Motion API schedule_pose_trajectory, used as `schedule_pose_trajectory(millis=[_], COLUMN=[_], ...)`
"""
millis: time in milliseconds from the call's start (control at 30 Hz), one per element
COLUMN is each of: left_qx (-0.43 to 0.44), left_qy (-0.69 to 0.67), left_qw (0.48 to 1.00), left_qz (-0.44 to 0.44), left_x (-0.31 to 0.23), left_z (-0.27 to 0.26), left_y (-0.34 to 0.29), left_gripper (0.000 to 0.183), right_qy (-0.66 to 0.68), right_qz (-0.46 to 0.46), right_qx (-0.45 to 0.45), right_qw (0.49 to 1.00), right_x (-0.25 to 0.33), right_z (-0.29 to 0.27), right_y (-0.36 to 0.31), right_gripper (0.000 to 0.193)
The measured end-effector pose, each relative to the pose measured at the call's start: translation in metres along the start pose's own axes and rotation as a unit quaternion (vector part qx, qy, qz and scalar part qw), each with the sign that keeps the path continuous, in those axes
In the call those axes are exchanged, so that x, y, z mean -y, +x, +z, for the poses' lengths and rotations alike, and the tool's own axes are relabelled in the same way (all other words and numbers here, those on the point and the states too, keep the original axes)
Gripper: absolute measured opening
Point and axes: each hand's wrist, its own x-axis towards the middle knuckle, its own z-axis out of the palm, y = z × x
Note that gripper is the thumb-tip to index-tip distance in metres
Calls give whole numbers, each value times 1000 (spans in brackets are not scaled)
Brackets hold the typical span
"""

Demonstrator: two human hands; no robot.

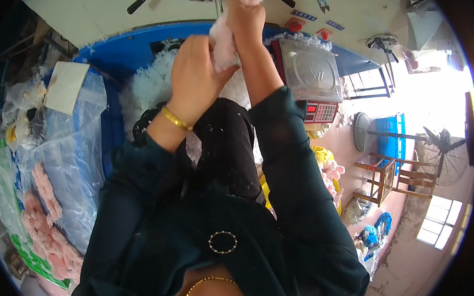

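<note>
A pale pink, fluffy plush piece (224,47) is stretched between my two hands at the top middle of the head view. My right hand (246,21) is closed in a fist around its upper part, and a pink tuft sticks out above the knuckles. Lower down, my left hand (193,64) grips the other end, its thumb under the plush and its fingers curled. Just beyond the plush stands a thin metal tube (218,5), close to my right hand. Loose white stuffing fibre (154,80) lies below and left of my hands.
A blue bin (132,37) surrounds the fibre. To the right sits a digital scale (312,70). Red knobs (295,24) line the pale machine top (180,11). Pink plush pieces (46,230) and clear plastic bags (80,157) lie left; a wooden stool (377,174) and fan stand right.
</note>
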Motion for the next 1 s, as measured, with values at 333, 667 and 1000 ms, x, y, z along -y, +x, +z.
schedule_pose_trajectory(millis=[333, 667, 1000], left_qx=[121, 97, 185], left_qy=[-210, -452, -713], left_qw=[964, 853, 481], left_qz=[-110, -243, -476], left_x=[13, 22, 10], left_z=[-25, -9, -16], left_y=[-28, -45, -35], left_gripper=[29, 45, 38], right_qy=[173, 483, -47], right_qz=[-33, 228, -378], right_qx=[215, 493, 435], right_qw=[961, 687, 816], right_x=[28, -18, 11], right_z=[-87, -105, -130], right_y=[-81, -105, -102], right_gripper=[42, 36, 28])
